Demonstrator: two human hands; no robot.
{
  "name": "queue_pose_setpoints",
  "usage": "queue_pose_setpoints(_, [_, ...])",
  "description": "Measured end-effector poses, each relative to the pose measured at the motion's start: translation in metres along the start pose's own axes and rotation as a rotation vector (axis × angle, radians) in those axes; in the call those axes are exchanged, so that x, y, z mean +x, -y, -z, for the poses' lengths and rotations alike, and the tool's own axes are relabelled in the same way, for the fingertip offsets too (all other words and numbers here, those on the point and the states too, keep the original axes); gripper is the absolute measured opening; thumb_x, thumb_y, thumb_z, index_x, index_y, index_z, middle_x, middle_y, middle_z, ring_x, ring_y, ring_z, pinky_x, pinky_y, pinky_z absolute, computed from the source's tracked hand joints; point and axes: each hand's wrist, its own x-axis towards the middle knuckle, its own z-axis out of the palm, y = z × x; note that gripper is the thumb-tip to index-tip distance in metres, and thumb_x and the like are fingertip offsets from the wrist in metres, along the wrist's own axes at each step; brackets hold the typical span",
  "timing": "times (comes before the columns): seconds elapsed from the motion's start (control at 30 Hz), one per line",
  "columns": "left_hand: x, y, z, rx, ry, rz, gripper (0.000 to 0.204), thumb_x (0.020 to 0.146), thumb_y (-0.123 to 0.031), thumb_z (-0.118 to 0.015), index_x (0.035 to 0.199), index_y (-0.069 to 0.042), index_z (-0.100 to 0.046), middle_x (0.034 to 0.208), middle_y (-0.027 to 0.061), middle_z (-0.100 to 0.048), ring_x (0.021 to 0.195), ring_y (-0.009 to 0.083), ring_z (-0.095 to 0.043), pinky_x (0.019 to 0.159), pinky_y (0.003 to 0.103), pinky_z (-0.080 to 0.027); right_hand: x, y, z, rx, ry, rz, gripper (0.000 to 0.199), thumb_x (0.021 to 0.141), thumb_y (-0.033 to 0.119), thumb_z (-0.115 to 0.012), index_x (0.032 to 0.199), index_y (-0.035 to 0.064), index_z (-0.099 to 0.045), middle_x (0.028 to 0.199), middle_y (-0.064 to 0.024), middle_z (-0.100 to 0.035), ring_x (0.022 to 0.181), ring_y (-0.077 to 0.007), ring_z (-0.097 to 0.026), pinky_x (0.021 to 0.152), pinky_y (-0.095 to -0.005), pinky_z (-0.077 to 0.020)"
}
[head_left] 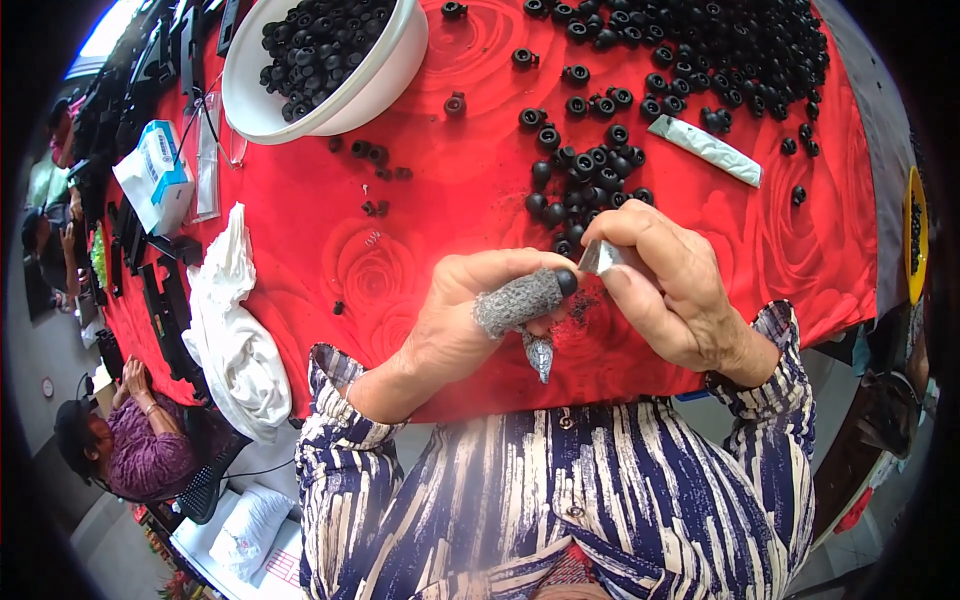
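Note:
My left hand is closed on a small round black part, which pokes out past the fingertips. A fuzzy grey wrap covers one of its fingers, and a silvery wrap covers another fingertip. Pinched in my right hand is a small metal blade, its tip close to the black part. Whether the two touch I cannot tell. Just beyond the hands lies a cluster of similar black parts on the red tablecloth. Dark shavings are scattered beneath the hands.
A white bowl full of black parts stands at the far left. A large heap of them spreads far right, near a whitish strip. To the left lie a white cloth and a tissue pack. Another person sits at lower left.

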Motion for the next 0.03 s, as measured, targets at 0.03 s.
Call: queue_pose_setpoints(0.03, [0.0008, 0.0007, 0.0015, -0.026, 0.022, -0.014, 0.025, 0.088, -0.013, -0.062, 0.110, -0.001, -0.063, 0.085, 0.0066, -0.065, 0.069, 0.0109, -0.059, 0.064, 0.022, -0.049, 0.0002, 0.0004, 0.0001, -0.023, 0.002, -0.010, 0.030, 0.078, 0.011, -0.058, 0.105, 0.0002, -0.050, 0.075, -0.0127, -0.051, 0.062, -0.0263, -0.054, 0.053, -0.0362, -0.0428])
